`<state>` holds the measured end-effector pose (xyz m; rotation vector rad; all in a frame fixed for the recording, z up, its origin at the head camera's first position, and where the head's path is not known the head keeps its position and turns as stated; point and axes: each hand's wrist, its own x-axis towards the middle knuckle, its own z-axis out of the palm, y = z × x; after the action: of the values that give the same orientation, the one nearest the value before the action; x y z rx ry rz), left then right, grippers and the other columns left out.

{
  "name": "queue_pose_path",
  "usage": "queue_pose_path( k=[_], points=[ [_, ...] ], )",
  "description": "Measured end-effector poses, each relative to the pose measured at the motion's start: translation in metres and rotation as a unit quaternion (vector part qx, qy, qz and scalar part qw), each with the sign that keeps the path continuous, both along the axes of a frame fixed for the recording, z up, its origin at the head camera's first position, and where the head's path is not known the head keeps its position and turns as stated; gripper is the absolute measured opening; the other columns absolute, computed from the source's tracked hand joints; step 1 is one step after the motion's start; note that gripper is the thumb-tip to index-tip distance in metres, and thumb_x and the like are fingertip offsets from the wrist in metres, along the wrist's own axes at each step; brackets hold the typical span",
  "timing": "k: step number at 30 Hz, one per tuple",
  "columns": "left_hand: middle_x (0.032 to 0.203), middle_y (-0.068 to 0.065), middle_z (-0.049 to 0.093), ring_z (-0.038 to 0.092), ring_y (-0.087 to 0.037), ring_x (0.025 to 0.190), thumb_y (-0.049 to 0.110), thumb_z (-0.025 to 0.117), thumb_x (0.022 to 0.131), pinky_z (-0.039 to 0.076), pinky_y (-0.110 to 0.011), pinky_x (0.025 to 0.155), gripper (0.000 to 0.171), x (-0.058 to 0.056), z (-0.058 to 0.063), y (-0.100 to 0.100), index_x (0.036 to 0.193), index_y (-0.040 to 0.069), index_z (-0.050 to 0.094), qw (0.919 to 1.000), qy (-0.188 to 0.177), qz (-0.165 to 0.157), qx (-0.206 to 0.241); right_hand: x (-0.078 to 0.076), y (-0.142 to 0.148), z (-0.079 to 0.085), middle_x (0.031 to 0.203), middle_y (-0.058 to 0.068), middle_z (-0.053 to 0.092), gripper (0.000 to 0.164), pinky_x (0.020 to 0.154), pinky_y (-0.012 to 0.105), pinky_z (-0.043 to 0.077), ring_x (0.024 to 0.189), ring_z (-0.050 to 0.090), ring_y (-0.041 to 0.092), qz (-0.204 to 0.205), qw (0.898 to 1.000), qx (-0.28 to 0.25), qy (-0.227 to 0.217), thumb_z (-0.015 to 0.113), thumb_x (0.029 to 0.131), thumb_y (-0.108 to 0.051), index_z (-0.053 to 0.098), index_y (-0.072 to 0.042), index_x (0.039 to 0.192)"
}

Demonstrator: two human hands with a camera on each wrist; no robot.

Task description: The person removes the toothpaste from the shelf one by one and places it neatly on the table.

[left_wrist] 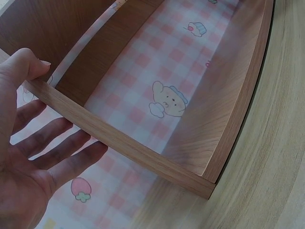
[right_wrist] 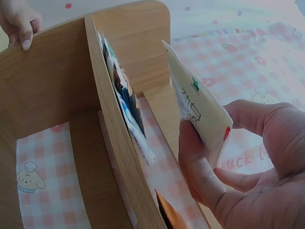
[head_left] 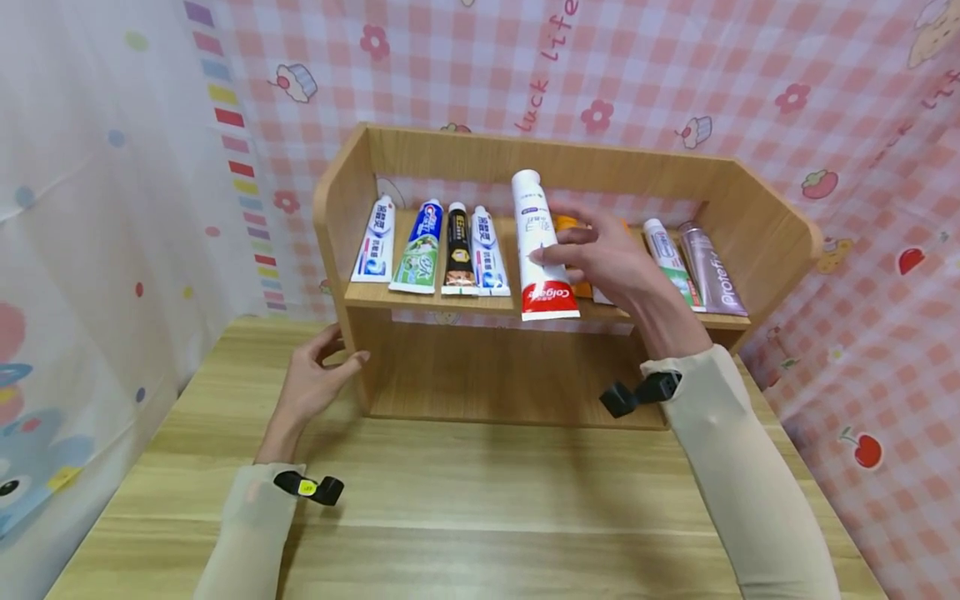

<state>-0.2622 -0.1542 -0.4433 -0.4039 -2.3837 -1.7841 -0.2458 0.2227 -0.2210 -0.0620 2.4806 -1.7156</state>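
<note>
My right hand pinches a white toothpaste tube with a red Colgate end, thumb on one face and fingers on the other. The tube overlaps the front edge of the upper shelf board, its cap tilted toward the back. In the right wrist view the tube shows nearly edge-on beside the shelf board. My left hand holds the left side panel of the wooden shelf unit. The left wrist view shows the thumb on the panel's inner side and the fingers along its outer side.
On the upper board lie a white tube, a blue-green tube, a black tube and another white tube. An orange item is partly hidden behind my right hand. A white-green tube and a mauve tube lie right.
</note>
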Motion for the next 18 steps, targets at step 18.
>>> queue_pose_path(
  k=[18],
  points=[
    [0.146, -0.016, 0.058, 0.058, -0.033, 0.128, 0.021, 0.073, 0.094, 0.059, -0.027, 0.094, 0.058, -0.001, 0.001, 0.0, 0.149, 0.011, 0.054, 1.0, -0.003, 0.001, -0.001, 0.039, 0.003, -0.01, 0.134, 0.008, 0.055, 0.074, 0.084, 0.033, 0.063, 0.115, 0.059, 0.025, -0.005, 0.999, -0.036, 0.038, 0.074, 0.093, -0.014, 0.04, -0.035, 0.156]
  ],
)
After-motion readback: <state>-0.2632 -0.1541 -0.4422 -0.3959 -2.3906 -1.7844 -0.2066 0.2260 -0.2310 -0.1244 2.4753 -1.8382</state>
